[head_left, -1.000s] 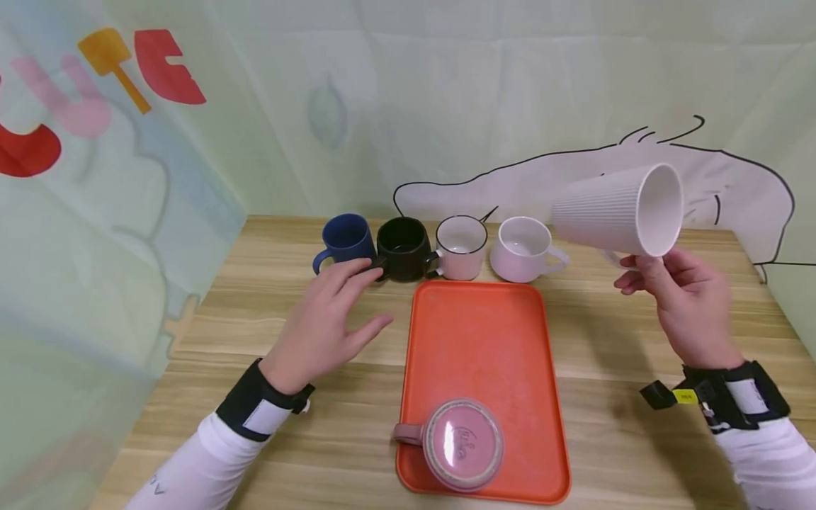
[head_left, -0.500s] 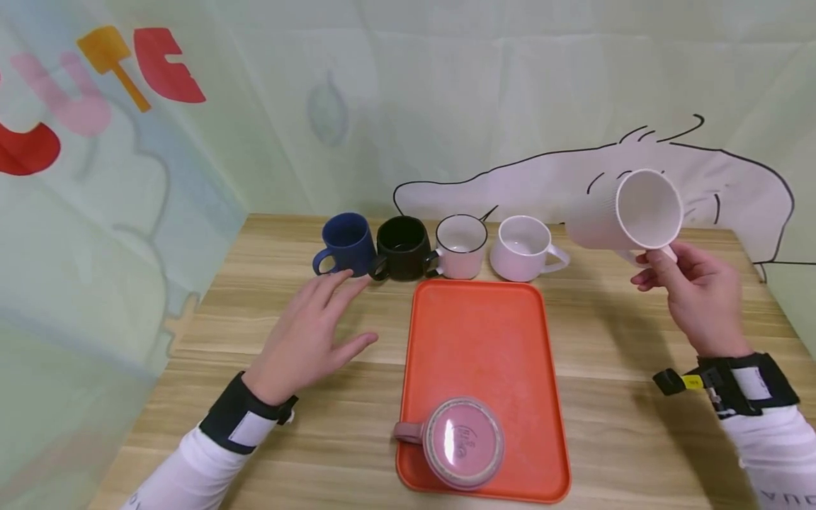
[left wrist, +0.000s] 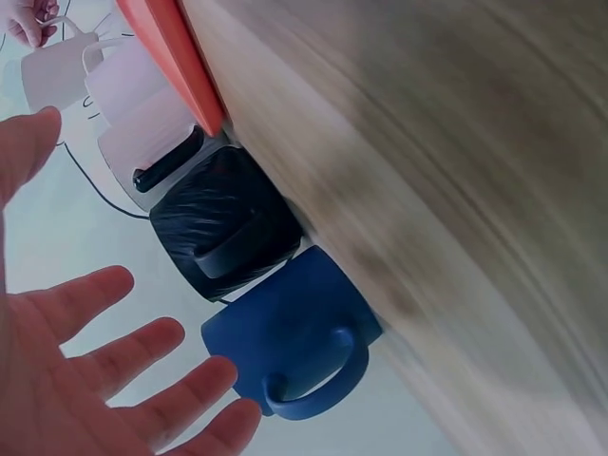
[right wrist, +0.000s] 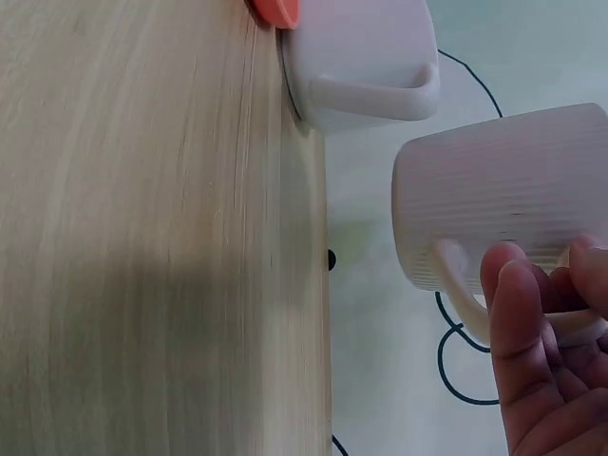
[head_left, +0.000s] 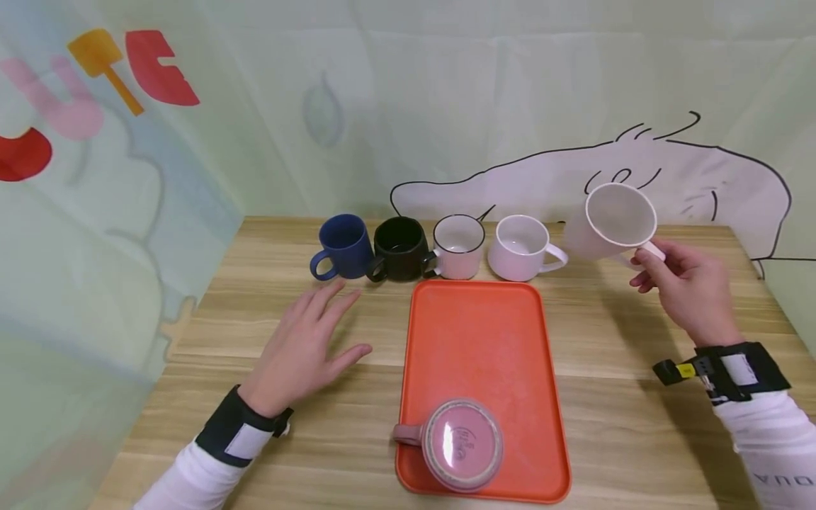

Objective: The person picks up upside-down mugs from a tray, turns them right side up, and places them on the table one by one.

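My right hand (head_left: pixel 691 287) pinches the handle of a white ribbed mug (right wrist: pixel 503 180), which hangs above the table at the right end of a row of mugs, its mouth tipped toward me in the head view. Fingers spread, my left hand (head_left: pixel 302 347) hovers over the wood just in front of the blue mug (head_left: pixel 344 244) and holds nothing. Beside the blue one stand a black mug (head_left: pixel 401 248), a white mug with a dark rim (head_left: pixel 459 248) and a plain white mug (head_left: pixel 519 248). On the orange tray (head_left: pixel 481 340) a pink mug (head_left: pixel 462 446) rests upside down, handle pointing left.
The wooden table (head_left: pixel 612 439) runs back to a pale printed curtain (head_left: pixel 446 106) right behind the row of mugs. The tray's far edge sits close to the fronts of the white mugs.
The ribbed mug has turned from lying sideways to more upright and come lower, its mouth swinging upward and left. My left hand has drawn back toward me from the black mug.
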Motion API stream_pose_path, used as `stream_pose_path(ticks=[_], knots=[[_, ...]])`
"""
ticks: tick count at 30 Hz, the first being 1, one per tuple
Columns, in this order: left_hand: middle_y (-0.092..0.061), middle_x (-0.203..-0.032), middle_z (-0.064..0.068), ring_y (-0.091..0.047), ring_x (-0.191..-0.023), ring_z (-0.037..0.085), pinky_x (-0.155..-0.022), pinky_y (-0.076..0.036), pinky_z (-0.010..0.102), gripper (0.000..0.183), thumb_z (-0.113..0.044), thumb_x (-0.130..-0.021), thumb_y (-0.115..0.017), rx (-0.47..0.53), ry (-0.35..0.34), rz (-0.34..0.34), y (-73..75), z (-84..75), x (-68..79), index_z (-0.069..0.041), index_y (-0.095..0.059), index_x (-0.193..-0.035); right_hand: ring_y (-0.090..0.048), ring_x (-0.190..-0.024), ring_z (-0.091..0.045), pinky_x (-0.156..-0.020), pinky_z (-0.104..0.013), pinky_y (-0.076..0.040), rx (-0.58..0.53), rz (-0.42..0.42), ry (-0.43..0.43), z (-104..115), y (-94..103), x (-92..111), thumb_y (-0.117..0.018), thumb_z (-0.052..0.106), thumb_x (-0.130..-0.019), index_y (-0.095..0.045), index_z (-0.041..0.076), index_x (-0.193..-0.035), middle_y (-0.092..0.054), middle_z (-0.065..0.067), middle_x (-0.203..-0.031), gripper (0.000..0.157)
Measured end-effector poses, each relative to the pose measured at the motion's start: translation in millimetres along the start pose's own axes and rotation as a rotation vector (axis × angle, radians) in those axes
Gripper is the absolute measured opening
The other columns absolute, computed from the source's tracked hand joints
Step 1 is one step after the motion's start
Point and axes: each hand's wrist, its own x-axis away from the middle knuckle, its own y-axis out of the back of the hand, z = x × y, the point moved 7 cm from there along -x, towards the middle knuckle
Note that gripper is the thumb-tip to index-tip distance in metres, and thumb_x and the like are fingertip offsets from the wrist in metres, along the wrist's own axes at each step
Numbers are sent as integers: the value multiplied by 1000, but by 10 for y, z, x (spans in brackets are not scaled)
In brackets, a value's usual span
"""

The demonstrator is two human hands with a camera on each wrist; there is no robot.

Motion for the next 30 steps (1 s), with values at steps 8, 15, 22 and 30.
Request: stream_pose_path(ticks=[8,15,22,30], knots=[[-42,-150,16,-41,-132,38,-106,-34,58,79,-62,-86,-64,9,26,12,-26,28,60,-10,-51,-144,-67,-64,-12,-53,-23,-53,72,44,5,-49,-90,-35,-63,28,-98,-68,2,-121,-69,-17,-93,35],[-42,-150,16,-40,-133,37,-106,-34,57,79,-61,-86,-64,14,25,5,-41,40,76,-9,-51,-144,-66,-63,-11,-50,-24,-51,106,69,18,-94,-143,-39,-62,29,-98,-67,3,-121,-70,-19,-92,35],[-41,-150,15,-40,-133,37,-105,-35,57,79,-62,-87,-63,11,29,7,-44,41,88,-10,-51,-145,-65,-62,-10,-50,-24,-50,135,82,4,-121,-162,-39,-62,33,-98,-68,4,-119,-69,-18,-88,36],[-41,-151,14,-40,-133,36,-105,-34,57,79,-63,-87,-62,13,33,10,-58,54,91,-10,-50,-145,-65,-66,-13,-55,-23,-52,162,109,-20,-160,-170,-28,-60,37,-99,-68,6,-118,-69,-20,-95,37]])
